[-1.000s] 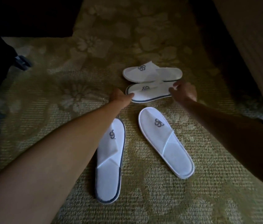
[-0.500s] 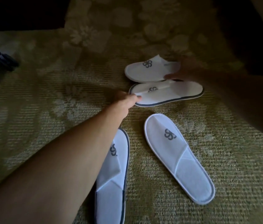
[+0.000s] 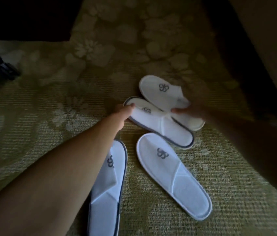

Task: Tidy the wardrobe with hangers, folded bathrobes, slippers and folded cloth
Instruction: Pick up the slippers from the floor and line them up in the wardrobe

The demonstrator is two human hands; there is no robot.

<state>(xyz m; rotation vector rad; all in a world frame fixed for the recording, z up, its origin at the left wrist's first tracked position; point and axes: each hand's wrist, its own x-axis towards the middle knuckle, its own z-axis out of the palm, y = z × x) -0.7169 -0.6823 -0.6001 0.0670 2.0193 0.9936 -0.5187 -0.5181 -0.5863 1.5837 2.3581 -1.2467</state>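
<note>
Four white slippers lay on the patterned carpet (image 3: 52, 150). The left hand (image 3: 124, 111) pinched the toe end of the grey-edged slipper (image 3: 161, 123) mid-carpet. The right hand (image 3: 187, 110), blurred, gripped the white-edged slipper (image 3: 161, 92) partly overlapping it. Nearer lay the near left slipper (image 3: 107, 186) and near right slipper (image 3: 173, 174), apart

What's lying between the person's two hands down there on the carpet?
In the head view, the dark-trimmed slipper spans the gap: the left hand grips its rounded end, and the right hand is at the white-edged slipper beside it.
</note>
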